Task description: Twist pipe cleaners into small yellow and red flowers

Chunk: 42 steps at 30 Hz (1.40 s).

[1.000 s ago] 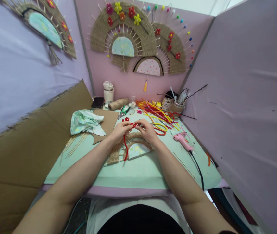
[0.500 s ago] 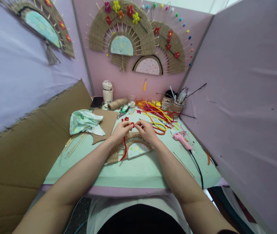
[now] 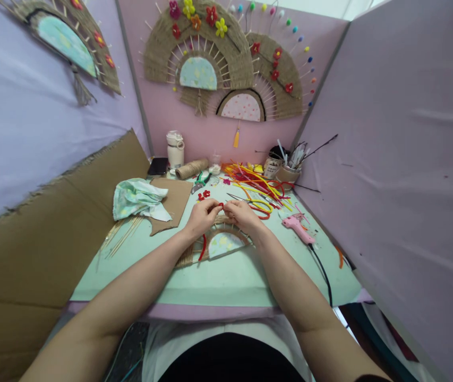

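Between my two hands is a red pipe cleaner, its upper end bent small at the fingertips and its loose tail hanging below my left hand. My left hand is closed in a pinch on it. My right hand is also closed, its fingers pressed together on the bent end. Under both hands lies a woven twine fan with a pale patterned half-circle at its centre. Small red flower shapes lie just beyond my left hand. Scissors with yellow and orange handles rest right of my right hand.
A pink glue gun with a black cord lies at the right. Behind are a pile of coloured pipe cleaners, a twine roll, a white bottle and green-handled pliers. Patterned cloth and cardboard lie left.
My hands have drawn closer around the bent end and shifted slightly down. The fingers of my right hand are more curled, and less of the red tail shows.
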Tool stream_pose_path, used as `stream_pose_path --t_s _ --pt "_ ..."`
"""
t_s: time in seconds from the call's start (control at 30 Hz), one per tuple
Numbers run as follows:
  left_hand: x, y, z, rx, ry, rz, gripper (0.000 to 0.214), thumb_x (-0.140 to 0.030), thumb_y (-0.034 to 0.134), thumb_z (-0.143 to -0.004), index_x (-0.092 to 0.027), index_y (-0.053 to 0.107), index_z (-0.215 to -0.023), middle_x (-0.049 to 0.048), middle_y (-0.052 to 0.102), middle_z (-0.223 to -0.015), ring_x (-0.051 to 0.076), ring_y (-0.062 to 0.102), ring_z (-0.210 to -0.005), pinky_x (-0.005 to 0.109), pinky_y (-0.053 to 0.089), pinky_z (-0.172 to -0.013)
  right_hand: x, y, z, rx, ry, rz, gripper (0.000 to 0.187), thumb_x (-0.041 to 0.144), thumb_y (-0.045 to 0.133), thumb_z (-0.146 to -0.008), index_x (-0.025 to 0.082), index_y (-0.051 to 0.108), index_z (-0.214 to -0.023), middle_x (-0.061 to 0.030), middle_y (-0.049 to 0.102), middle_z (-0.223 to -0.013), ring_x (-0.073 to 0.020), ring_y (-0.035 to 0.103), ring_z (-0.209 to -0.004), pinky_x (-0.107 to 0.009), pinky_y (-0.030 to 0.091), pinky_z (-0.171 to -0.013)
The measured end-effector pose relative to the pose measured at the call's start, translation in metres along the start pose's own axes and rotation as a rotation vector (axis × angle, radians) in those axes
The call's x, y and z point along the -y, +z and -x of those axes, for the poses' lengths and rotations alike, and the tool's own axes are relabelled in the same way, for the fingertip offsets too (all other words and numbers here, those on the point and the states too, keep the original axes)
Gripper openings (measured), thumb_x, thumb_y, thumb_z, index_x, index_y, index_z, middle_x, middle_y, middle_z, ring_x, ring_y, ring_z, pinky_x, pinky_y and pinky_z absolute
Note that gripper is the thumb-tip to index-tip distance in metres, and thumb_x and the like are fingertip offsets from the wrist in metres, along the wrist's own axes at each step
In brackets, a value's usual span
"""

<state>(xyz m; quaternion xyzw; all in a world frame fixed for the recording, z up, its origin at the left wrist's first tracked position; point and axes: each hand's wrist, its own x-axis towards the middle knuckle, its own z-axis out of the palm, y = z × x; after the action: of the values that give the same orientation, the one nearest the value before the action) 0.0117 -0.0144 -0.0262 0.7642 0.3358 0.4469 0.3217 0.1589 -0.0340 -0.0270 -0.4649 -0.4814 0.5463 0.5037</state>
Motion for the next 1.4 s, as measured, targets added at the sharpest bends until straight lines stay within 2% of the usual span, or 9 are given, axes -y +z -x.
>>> stream_pose_path --t_s 0.13,0.2,0.33,0.47,0.63,0.83,1.1,1.27,1.4 --pt "-0.007 0.003 0.005 0.070 0.108 -0.094 0.009 -0.022 0.054 -0.075 -0.019 0.062 -0.070 0.0048 0.057 -0.073 0.017 0.048 -0.074 0.026 0.035 -0.071 -0.001 -0.004 -0.002 0.111 0.277 -0.273 0.019 0.017 0.054 -0.063 0.019 0.037 -0.054 0.0084 0.033 -0.044 -0.0041 0.022 -0.039 -0.017 0.014 -0.036" --pt "-0.008 0.003 0.005 0.066 0.104 -0.083 0.008 -0.022 0.055 -0.074 -0.019 0.061 -0.069 0.0048 0.056 -0.072 0.017 0.048 -0.073 0.026 0.035 -0.070 -0.001 -0.004 -0.002 0.108 0.306 -0.287 0.019 0.019 0.055 -0.064 0.018 0.038 -0.055 0.0079 0.034 -0.045 -0.0039 0.023 -0.039 -0.016 0.014 -0.035" --pt "-0.003 -0.001 -0.001 -0.023 -0.126 0.174 0.016 -0.030 0.057 -0.074 -0.017 0.056 -0.066 0.0001 0.050 -0.061 0.012 0.041 -0.056 0.023 0.031 -0.055 0.003 -0.001 0.000 0.049 0.109 -0.189 0.014 0.027 0.061 -0.067 0.016 0.054 -0.071 0.0044 0.049 -0.058 -0.0037 0.033 -0.043 -0.016 0.020 -0.037" --pt "0.004 -0.005 -0.006 0.051 -0.408 0.609 0.026 -0.037 0.066 -0.067 -0.015 0.052 -0.066 -0.0027 0.047 -0.058 0.004 0.026 -0.042 0.020 0.018 -0.043 0.005 0.002 0.003 0.000 -0.153 0.035 0.021 0.031 0.062 -0.069 0.021 0.061 -0.088 0.0036 0.057 -0.070 -0.0068 0.045 -0.055 -0.017 0.033 -0.047" --pt "0.006 -0.004 -0.007 0.097 -0.456 0.770 0.032 -0.035 0.073 -0.060 -0.013 0.051 -0.065 -0.0015 0.050 -0.058 0.001 0.028 -0.042 0.018 0.015 -0.041 0.003 -0.001 0.001 -0.035 -0.368 0.298 0.014 0.033 0.058 -0.075 0.019 0.062 -0.074 0.0017 0.060 -0.070 -0.0102 0.050 -0.065 -0.022 0.038 -0.062" --pt "0.004 -0.002 -0.004 0.086 -0.392 0.663 0.029 -0.037 0.070 -0.064 -0.013 0.054 -0.068 -0.0019 0.052 -0.061 0.004 0.038 -0.047 0.018 0.025 -0.044 0.004 -0.003 0.001 -0.042 -0.408 0.373 0.019 0.036 0.057 -0.075 0.018 0.060 -0.072 0.0019 0.057 -0.067 -0.0110 0.047 -0.065 -0.023 0.036 -0.063" --pt "0.003 0.004 -0.002 -0.021 -0.219 0.324 0.024 -0.039 0.059 -0.073 -0.015 0.054 -0.068 -0.0043 0.048 -0.054 0.008 0.040 -0.048 0.021 0.030 -0.048 0.001 0.001 -0.001 -0.159 -0.413 0.418 0.020 0.034 0.054 -0.073 0.017 0.054 -0.064 0.0041 0.046 -0.058 -0.0095 0.040 -0.057 -0.022 0.033 -0.056" --pt "0.003 0.012 0.004 -0.155 -0.063 0.063 0.017 -0.032 0.054 -0.076 -0.016 0.057 -0.072 -0.0019 0.053 -0.061 0.010 0.046 -0.057 0.023 0.035 -0.056 -0.004 0.011 -0.002 -0.318 -0.271 0.318 0.015 0.029 0.053 -0.066 0.017 0.048 -0.058 0.0056 0.042 -0.053 -0.0083 0.036 -0.051 -0.022 0.031 -0.051" --pt "0.005 0.011 0.004 -0.114 -0.059 0.031 0.017 -0.031 0.054 -0.076 -0.016 0.062 -0.076 0.0002 0.059 -0.066 0.012 0.051 -0.062 0.025 0.039 -0.063 -0.004 0.012 0.000 -0.291 -0.147 0.216 0.017 0.032 0.053 -0.064 0.017 0.048 -0.058 0.0059 0.041 -0.050 -0.0080 0.036 -0.048 -0.021 0.030 -0.048"
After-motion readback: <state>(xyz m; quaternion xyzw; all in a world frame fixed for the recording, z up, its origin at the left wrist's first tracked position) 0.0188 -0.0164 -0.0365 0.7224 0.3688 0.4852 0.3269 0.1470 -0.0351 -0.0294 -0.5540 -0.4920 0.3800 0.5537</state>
